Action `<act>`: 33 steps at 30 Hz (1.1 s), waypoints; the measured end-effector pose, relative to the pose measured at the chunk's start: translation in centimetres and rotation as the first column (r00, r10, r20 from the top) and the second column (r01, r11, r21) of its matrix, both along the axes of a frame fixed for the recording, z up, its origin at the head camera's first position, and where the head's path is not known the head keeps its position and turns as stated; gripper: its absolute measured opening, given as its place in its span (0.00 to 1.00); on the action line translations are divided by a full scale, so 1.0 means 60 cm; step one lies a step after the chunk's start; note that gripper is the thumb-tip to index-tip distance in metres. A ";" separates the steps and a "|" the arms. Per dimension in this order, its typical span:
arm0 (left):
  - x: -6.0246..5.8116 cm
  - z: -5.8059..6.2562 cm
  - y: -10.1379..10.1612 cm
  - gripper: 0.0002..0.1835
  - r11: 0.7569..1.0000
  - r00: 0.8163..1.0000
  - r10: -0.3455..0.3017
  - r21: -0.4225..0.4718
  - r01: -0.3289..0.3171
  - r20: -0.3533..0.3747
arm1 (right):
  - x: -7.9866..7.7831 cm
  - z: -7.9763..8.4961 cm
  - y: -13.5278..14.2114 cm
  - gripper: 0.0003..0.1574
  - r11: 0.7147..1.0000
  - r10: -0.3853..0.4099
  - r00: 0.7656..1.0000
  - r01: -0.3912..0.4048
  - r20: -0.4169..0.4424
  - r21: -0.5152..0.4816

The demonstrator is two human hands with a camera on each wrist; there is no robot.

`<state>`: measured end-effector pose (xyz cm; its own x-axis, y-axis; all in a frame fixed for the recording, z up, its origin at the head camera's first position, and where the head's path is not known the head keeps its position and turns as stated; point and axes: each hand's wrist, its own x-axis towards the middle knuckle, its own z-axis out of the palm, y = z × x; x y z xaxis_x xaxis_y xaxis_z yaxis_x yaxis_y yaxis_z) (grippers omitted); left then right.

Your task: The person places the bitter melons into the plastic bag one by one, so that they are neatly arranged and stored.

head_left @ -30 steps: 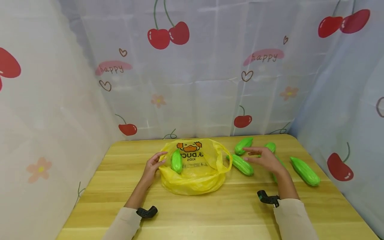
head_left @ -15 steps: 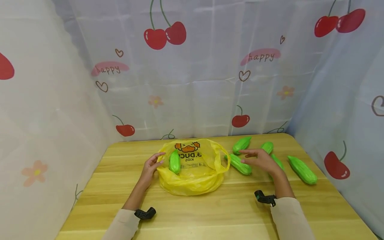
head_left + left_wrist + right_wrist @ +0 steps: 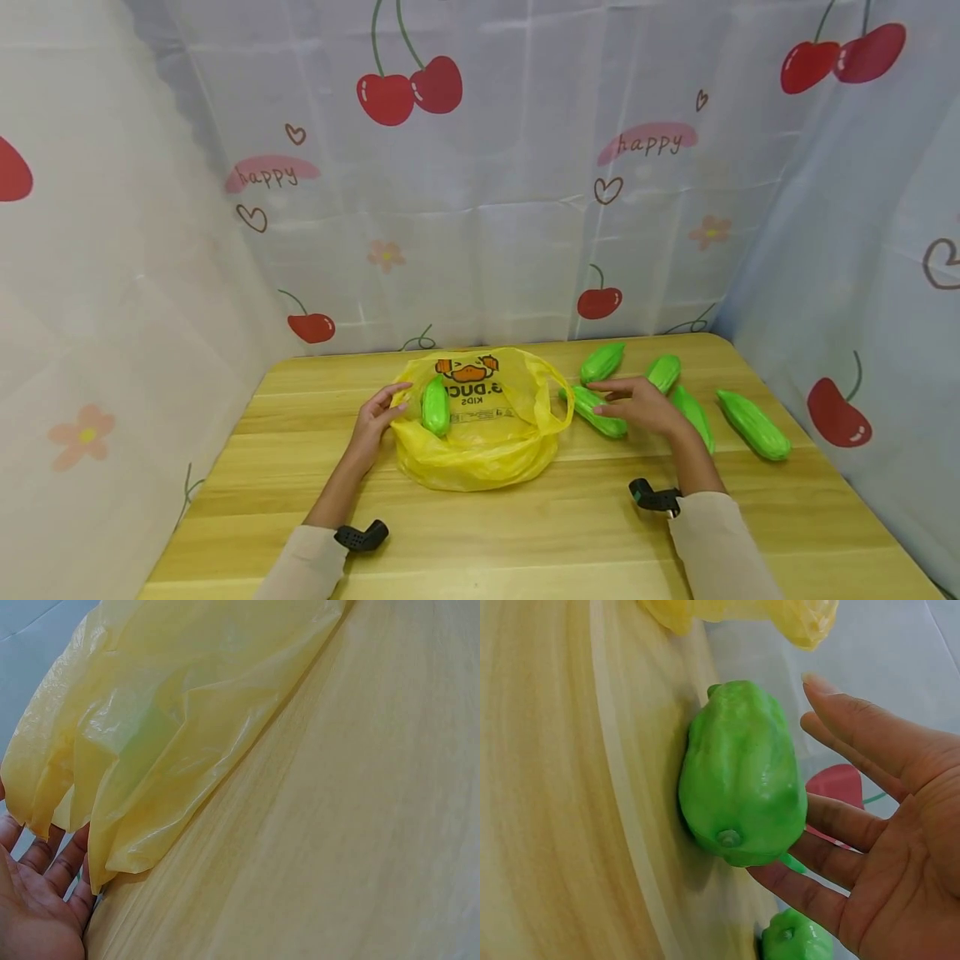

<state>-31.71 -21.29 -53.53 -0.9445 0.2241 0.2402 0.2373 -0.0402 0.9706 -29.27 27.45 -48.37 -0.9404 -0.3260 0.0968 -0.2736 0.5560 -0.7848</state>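
My left hand is at the left edge of a thin yellow plastic bag, its mouth spread wide. In the left wrist view the bag's film hangs over the fingertips and hides them; the fingers look fairly straight. One green ribbed gourd lies inside the bag. My right hand is over a similar gourd just right of the bag. In the right wrist view its thumb and fingers are spread beside the gourd, not closed round it; some fingertips overlap its side.
Behind and to the right lie several more green gourds: one at the back, one beside it, one near the right forearm, one farthest right. The wooden table meets a printed curtain at its back edge.
My right hand has moved left and slightly lower, over the gourd beside the bag, uncovering the gourds behind it. The left hand stays at the bag; the head view has shifted slightly.
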 end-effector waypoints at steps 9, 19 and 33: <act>0.022 0.024 0.006 0.23 1.000 1.000 -0.006 -0.002 0.006 -0.019 | -0.002 -0.010 -0.003 0.29 0.999 0.005 1.000 -0.005 0.008 0.038; 0.020 0.032 0.007 0.23 1.000 1.000 -0.005 -0.009 0.005 -0.018 | -0.006 -0.008 -0.004 0.30 0.999 0.017 1.000 -0.016 -0.005 0.029; 0.023 0.031 0.008 0.23 1.000 1.000 -0.010 -0.003 0.010 -0.021 | 0.006 0.007 -0.001 0.30 1.000 0.010 1.000 -0.010 -0.010 0.012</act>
<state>-30.35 -20.83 -51.68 -0.9370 0.2342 0.2592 0.2571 -0.0398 0.9656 -28.92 27.40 -47.97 -0.9360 -0.3369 0.1025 -0.2873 0.5624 -0.7754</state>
